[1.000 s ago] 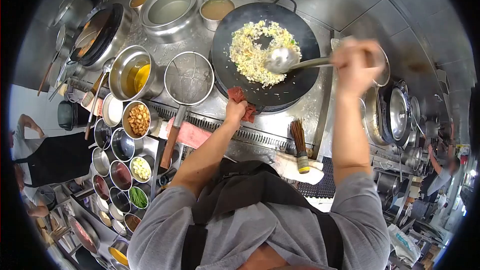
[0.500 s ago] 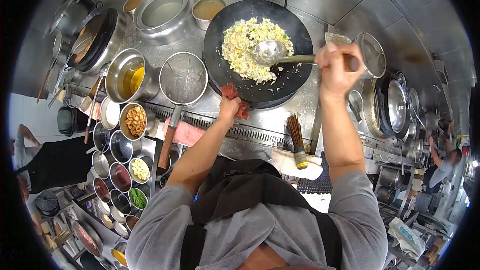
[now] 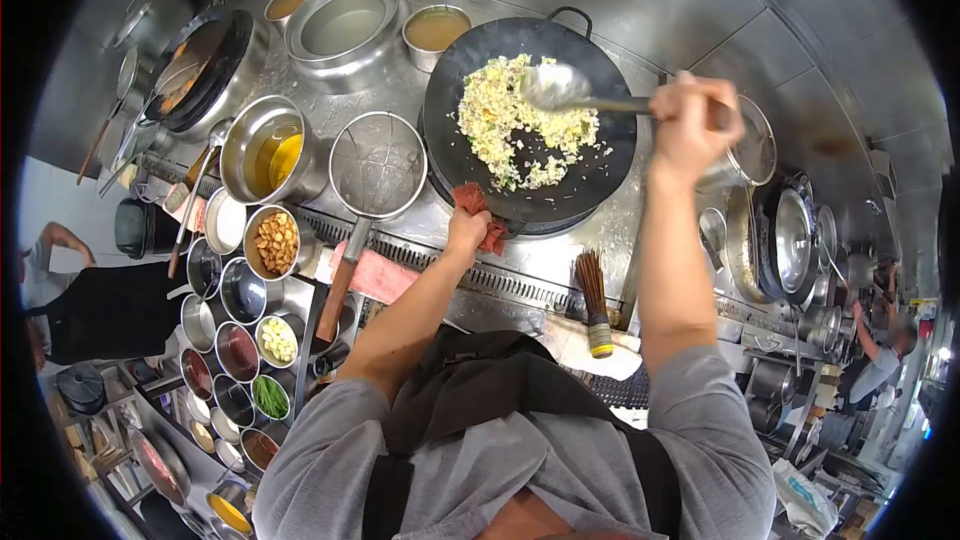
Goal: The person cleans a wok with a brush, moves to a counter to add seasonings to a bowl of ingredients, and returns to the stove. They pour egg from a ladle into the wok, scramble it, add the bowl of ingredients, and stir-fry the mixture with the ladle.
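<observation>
A black wok [image 3: 575,180] sits on the steel range, with fried rice [image 3: 490,120] with egg and green bits spread across its middle. My left hand [image 3: 467,232] is closed around a red cloth [image 3: 470,200] at the wok's near edge; the wok handle under the cloth is mostly hidden. My right hand [image 3: 695,125] grips the handle of a metal ladle [image 3: 556,88]. The ladle's bowl, smeared by motion, is over the upper part of the rice.
Left of the wok lie a wire strainer [image 3: 378,165], a pot of yellow oil [image 3: 236,155] and a large steel pot [image 3: 385,62]. A bamboo brush [image 3: 598,325] rests in front. Ingredient tins [image 3: 243,290] stand lower left. Other people are at both sides.
The ladle has moved up and slightly left over the rice, and a bare gap now shows in the rice's lower middle. My left hand still holds the cloth at the wok's edge.
</observation>
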Motion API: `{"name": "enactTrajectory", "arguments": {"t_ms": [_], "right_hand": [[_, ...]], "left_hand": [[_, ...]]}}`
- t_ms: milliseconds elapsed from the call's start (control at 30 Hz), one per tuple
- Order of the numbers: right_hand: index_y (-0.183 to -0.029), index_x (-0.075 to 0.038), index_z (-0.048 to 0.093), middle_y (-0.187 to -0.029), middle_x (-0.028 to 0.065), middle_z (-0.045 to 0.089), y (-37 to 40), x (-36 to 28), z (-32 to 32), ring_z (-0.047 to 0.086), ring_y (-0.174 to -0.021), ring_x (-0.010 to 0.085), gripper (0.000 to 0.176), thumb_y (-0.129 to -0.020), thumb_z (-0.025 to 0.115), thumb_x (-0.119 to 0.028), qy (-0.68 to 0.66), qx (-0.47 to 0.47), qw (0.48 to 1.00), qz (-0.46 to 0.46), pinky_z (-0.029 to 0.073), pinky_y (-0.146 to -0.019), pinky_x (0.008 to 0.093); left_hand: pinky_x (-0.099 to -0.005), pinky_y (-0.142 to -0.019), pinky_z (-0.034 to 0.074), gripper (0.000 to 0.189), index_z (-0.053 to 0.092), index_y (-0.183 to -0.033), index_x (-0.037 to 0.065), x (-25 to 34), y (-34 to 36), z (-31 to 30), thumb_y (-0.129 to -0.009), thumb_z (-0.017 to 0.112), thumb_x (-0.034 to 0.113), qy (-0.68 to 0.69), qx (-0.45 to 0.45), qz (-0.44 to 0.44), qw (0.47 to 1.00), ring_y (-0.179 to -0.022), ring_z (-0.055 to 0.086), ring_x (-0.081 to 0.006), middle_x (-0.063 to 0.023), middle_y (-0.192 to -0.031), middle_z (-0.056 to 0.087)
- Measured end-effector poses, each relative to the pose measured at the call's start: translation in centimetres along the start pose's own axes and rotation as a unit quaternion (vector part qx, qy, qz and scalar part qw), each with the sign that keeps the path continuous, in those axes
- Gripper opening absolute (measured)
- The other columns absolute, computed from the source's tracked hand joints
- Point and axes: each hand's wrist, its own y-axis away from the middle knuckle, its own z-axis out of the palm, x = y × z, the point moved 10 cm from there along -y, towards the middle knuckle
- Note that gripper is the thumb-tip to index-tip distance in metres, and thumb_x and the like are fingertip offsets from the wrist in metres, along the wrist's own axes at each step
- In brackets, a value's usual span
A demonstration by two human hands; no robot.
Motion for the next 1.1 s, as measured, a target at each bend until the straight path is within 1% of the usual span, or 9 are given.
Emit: {"name": "enactTrajectory", "arguments": {"t_ms": [200, 333, 500, 667, 833, 967, 1033, 1067, 1100], "right_hand": [[-0.07, -0.003, 0.043, -0.051, 0.0037, 0.042, -0.7, 0.8, 1.8, 0.039, -0.04, 0.0116, 0.021, -0.082, 0.06, 0.0, -0.072, 0.038, 0.994, 0.076, 0.035, -0.039, 0.0289], [-0.072, -0.001, 0.05, -0.053, 0.006, 0.05, 3.5, -1.9, 4.5, 0.047, -0.046, 0.0127, 0.014, -0.08, 0.062, 0.001, -0.103, -0.148, 0.984, -0.019, 0.04, -0.045, 0.0277], [-0.063, -0.002, 0.057, -0.057, 0.0008, 0.057, 1.4, 1.4, 3.7, 0.052, -0.054, 0.0105, 0.019, -0.073, 0.072, -0.006, 0.197, -0.116, 0.973, -0.02, 0.041, -0.057, 0.0241], [-0.068, -0.001, 0.049, -0.05, 0.0042, 0.047, -2.4, -4.7, 2.9, 0.043, -0.043, 0.0114, 0.018, -0.082, 0.06, 0.002, -0.055, -0.111, 0.991, -0.056, 0.038, -0.043, 0.0267], [-0.068, -0.002, 0.049, -0.051, 0.0056, 0.049, 0.0, 3.3, 2.8, 0.045, -0.042, 0.0121, 0.019, -0.082, 0.062, -0.001, -0.055, -0.028, 0.997, 0.054, 0.038, -0.041, 0.0274], [-0.068, -0.011, 0.049, -0.05, 0.0006, 0.047, -4.7, -1.6, 4.6, 0.046, -0.038, 0.0116, 0.026, -0.078, 0.071, -0.021, 0.225, -0.088, 0.963, 0.122, 0.032, -0.036, 0.0258], [-0.07, -0.013, 0.049, -0.052, -0.0032, 0.042, -6.8, -7.1, 4.8, 0.041, -0.042, 0.0098, 0.023, -0.08, 0.069, -0.019, 0.114, -0.079, 0.976, 0.167, 0.03, -0.038, 0.0256], [-0.07, -0.011, 0.048, -0.055, -0.0025, 0.04, -10.8, -6.8, 3.6, 0.036, -0.043, 0.0097, 0.021, -0.082, 0.064, -0.011, -0.007, -0.177, 0.964, 0.196, 0.03, -0.041, 0.0267], [-0.07, -0.012, 0.045, -0.052, -0.001, 0.046, -7.3, -12.3, 5.7, 0.041, -0.037, 0.0112, 0.026, -0.085, 0.067, -0.014, 0.022, -0.071, 0.988, 0.132, 0.037, -0.035, 0.0252]], "left_hand": [[-0.039, -0.043, 0.054, 0.027, 0.049, -0.104, -0.002, -2.2, -2.2, -0.5, -0.078, 0.045, 0.0, -0.022, -0.02, 0.02, 0.999, -0.06, 0.064, -0.0266, -0.0168, -0.08, 0.064], [-0.0395, -0.042, 0.053, 0.026, 0.05, -0.103, -0.003, -0.6, -0.3, 0.1, -0.078, 0.044, -0.001, -0.01, -0.026, -0.009, 1.0, -0.062, 0.065, -0.0278, -0.0171, -0.081, 0.064], [-0.0338, -0.059, 0.052, 0.029, 0.053, -0.105, 0.002, 0.3, 2.2, 0.3, -0.076, 0.051, 0.003, -0.003, -0.042, -0.069, 0.997, -0.074, 0.065, -0.0211, -0.0123, -0.089, 0.065], [-0.0343, -0.061, 0.052, 0.029, 0.053, -0.105, -0.001, -0.1, 1.0, 0.1, -0.076, 0.051, 0.003, 0.006, -0.018, -0.065, 0.998, -0.077, 0.066, -0.0228, -0.0137, -0.093, 0.065], [-0.0381, -0.058, 0.052, 0.026, 0.052, -0.103, -0.002, 2.3, 2.0, -0.3, -0.078, 0.051, 0.005, -0.037, 0.028, -0.016, 0.999, -0.071, 0.064, -0.024, -0.0142, -0.092, 0.064], [-0.0394, -0.045, 0.048, 0.023, 0.054, -0.101, 0.003, 3.6, 6.4, 1.1, -0.08, 0.045, 0.004, 0.121, -0.067, -0.069, 0.988, -0.059, 0.059, -0.022, -0.0155, -0.087, 0.062], [-0.0386, -0.045, 0.049, 0.028, 0.053, -0.104, 0.005, 7.1, 15.6, 0.0, -0.078, 0.044, 0.002, 0.195, 0.005, -0.089, 0.977, -0.06, 0.059, -0.0215, -0.0138, -0.086, 0.062], [-0.04, -0.045, 0.049, 0.034, 0.05, -0.108, 0.006, 9.4, 19.8, 0.0, -0.076, 0.043, 0.001, 0.178, -0.025, -0.086, 0.98, -0.06, 0.059, -0.0211, -0.0127, -0.084, 0.061], [-0.0409, -0.045, 0.049, 0.034, 0.05, -0.109, 0.006, 10.2, 21.7, 0.0, -0.076, 0.043, 0.001, 0.174, -0.027, -0.089, 0.98, -0.06, 0.059, -0.0211, -0.0129, -0.084, 0.061]]}}
